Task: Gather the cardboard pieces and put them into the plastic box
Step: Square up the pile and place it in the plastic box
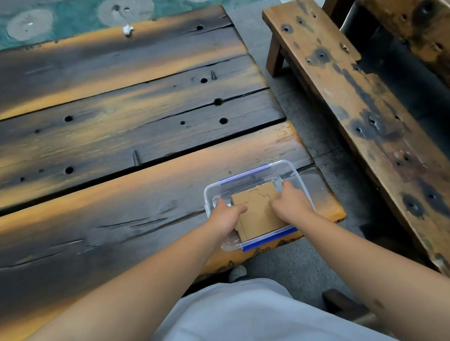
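A clear plastic box (291, 167) with blue clips stands at the near right corner of the wooden table. A stack of brown cardboard pieces (256, 202) lies inside it, the top one with a cut-out outline. My left hand (227, 214) rests on the stack's left side, fingers curled over the cardboard. My right hand (290, 203) presses on the right side, its fingers reaching the far edge. Both hands are inside the box and hide part of the stack.
The dark, weathered plank table (127, 138) stretches left and away. A wooden bench (344, 87) stands to the right across a grey floor gap. A shoe tip (237, 273) shows under the table edge.
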Available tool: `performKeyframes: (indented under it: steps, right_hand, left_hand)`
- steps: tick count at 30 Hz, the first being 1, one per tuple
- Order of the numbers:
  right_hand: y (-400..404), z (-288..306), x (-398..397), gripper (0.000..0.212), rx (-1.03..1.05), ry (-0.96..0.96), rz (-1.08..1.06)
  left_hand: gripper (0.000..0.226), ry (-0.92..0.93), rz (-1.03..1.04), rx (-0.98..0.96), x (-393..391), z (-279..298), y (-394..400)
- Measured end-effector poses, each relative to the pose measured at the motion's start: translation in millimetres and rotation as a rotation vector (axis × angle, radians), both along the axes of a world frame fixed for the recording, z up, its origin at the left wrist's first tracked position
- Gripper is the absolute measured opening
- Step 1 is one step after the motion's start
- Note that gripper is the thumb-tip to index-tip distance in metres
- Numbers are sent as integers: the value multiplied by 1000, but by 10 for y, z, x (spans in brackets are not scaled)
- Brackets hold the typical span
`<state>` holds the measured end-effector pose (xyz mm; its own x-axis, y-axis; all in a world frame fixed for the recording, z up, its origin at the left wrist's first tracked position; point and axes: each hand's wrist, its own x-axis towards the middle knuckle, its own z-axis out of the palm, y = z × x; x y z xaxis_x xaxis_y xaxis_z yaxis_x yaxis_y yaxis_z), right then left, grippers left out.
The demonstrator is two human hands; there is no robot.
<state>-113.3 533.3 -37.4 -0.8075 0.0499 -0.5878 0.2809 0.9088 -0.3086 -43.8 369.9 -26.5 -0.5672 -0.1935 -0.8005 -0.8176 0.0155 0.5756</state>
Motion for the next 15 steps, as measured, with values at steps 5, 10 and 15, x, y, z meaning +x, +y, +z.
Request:
performKeyframes:
  steps: [5, 10, 15]
  right_hand:
    - [-54, 64, 115, 64, -44, 194, 223]
    - [-247, 247, 209, 82, 31, 365, 479]
    - [-431, 511, 286, 92, 119, 445, 651]
  left_hand:
    - [55, 319, -332, -315, 57, 232, -230]
    - [70, 457, -590, -678, 203, 490, -615]
    - [90, 436, -716, -1044, 324, 677, -902]
